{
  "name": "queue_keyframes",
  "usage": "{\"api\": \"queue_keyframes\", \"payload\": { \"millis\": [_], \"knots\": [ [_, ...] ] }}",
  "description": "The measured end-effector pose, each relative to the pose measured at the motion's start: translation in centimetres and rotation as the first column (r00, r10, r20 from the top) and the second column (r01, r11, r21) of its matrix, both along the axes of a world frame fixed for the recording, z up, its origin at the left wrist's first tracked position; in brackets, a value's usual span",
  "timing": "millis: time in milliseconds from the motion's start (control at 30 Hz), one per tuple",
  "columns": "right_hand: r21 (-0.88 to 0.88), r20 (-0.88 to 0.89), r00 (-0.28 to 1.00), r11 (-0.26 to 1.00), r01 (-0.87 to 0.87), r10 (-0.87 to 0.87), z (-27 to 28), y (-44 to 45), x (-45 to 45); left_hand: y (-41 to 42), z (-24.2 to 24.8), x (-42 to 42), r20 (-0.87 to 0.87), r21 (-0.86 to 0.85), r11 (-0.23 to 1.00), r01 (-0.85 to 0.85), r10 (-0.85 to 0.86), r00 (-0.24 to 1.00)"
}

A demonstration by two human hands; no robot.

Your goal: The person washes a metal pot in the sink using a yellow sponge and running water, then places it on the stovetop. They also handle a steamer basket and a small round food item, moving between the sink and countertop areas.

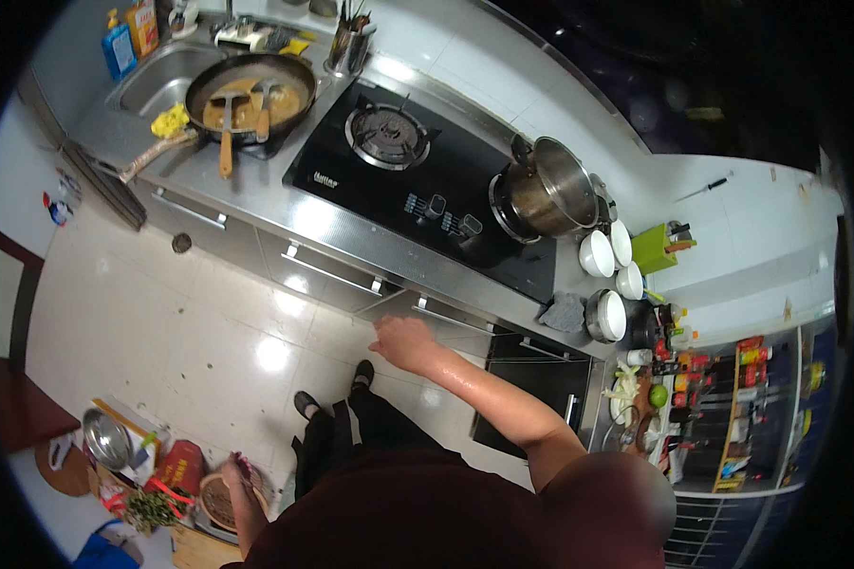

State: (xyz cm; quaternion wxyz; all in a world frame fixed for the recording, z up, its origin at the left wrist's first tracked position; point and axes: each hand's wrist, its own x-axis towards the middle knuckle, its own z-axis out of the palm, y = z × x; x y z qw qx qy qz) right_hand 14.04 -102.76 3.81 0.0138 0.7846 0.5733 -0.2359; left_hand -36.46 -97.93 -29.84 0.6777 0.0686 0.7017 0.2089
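Note:
My right hand [403, 343] is stretched out over the tiled floor, beside the cabinet fronts below the gas cooktop [370, 181]. Its back faces up and its fingers curl under, so the palm is hidden. The forearm looks wet. At the lower left, my left hand [236, 471] hangs above a round wooden board or lid [218, 501]. Something small and pinkish shows by its fingertips, but I cannot tell if it is held. On the counter, a wok [295, 71] holds brownish liquid and two spatulas with wooden handles. A tall steel pot [541, 195] stands on the right burner.
A sink [164, 82] with a yellow cloth [171, 121] lies at the left. White bowls [596, 254], a grey rag [563, 313] and a green knife block [651, 249] are at the right. A steel bowl [107, 437] and a red bag [180, 462] sit low on the left.

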Motion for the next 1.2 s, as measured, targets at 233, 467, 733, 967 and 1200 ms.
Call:
{"api": "queue_keyframes", "payload": {
  "millis": [233,467,733,967,1200],
  "knots": [
    [0.088,-0.035,0.993,0.989,0.118,-0.115,2.0,-3.0,-1.5,3.1,1.8,-1.6,0.023,-0.033,0.999,0.041,-0.040,0.999],
    [0.102,-0.055,0.962,0.957,0.272,-0.268,1.1,-8.9,-1.7,6.6,4.3,3.1,-0.037,0.060,0.967,0.249,-0.247,0.968],
    [0.069,-0.175,0.867,0.873,0.483,-0.466,-1.0,-18.5,-0.9,9.2,6.4,10.0,-0.099,0.062,0.899,0.433,-0.426,0.899],
    [0.094,-0.247,0.697,0.700,0.708,-0.673,-2.6,-30.1,0.2,7.7,4.9,15.9,-0.208,0.122,0.757,0.642,-0.613,0.762],
    [0.014,-0.252,0.421,0.432,0.902,-0.871,-5.1,-45.2,-1.0,2.2,6.6,29.0,-0.167,0.103,0.486,0.868,-0.852,0.496]
  ]
}}
